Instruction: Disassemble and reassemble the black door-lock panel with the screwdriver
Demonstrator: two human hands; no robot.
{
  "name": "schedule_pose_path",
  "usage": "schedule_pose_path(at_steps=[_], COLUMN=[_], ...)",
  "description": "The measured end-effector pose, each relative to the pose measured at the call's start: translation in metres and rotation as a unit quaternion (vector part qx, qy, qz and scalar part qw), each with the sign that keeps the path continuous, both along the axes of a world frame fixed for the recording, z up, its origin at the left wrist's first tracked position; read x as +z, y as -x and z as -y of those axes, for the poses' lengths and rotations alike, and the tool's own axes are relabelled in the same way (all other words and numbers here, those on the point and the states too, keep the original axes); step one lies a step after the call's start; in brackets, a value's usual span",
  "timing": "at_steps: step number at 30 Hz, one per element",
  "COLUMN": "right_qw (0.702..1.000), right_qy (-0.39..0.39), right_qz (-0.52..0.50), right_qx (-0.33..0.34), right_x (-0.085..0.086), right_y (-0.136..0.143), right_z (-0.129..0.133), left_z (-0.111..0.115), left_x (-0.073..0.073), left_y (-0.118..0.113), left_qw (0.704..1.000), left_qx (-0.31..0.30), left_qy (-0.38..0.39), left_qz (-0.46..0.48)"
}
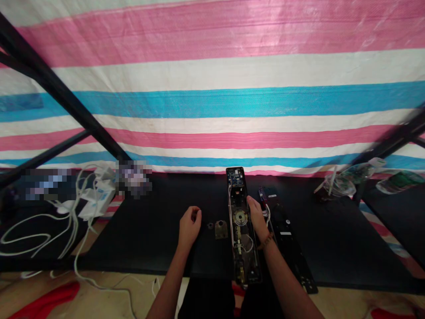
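A long black housing (236, 204) lies lengthwise on the black table, its near end at the front edge. Inside it show a circuit board (235, 177), a round metal part (240, 217) and thin wires. My right hand (256, 215) grips the right side of the housing, with a bracelet at the wrist. To the left, my left hand (190, 224) rests over the table with its fingers curled; whether they hold anything is hidden. Between my left hand and the housing lie a square metal plate (221, 230) and a tiny metal piece (210, 225).
A second long black panel (288, 239) with wires lies right of my right hand. Clear plastic containers (339, 185) stand at the back right. White cables and a power strip (97, 203) are at the left. Dark frame bars (71, 106) slant at both sides before a striped sheet.
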State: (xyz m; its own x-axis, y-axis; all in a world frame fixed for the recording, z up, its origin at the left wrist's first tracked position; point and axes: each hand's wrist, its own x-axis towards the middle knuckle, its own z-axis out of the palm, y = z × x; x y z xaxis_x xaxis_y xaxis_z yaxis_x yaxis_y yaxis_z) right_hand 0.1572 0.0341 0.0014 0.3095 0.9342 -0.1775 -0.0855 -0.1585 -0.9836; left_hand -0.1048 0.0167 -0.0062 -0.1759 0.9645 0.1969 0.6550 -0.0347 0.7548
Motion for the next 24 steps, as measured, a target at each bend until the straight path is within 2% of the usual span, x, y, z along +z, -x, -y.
schedule_pose_path(at_steps=[6,11,19,24], right_qw=[1.0,0.999,1.0,0.999], right_qy=[-0.016,-0.027,-0.003,0.037], right_qz=[0.009,-0.003,0.004,0.004], right_qx=[0.024,0.016,0.011,0.032], right_x=[0.0,0.002,0.002,0.008], right_y=[-0.002,-0.002,-0.004,-0.006], right_z=[-0.002,-0.003,-0.009,-0.014], left_z=[0.001,0.002,0.005,0.006], left_x=[0.004,0.005,0.007,0.001], left_y=[-0.002,-0.003,-0.004,-0.001], left_qw=[1.0,1.0,0.999,0.999], left_qx=[0.016,0.003,-0.035,-0.05], left_qy=[0.001,-0.001,-0.003,0.002], left_qz=[0.003,-0.004,0.003,0.015])
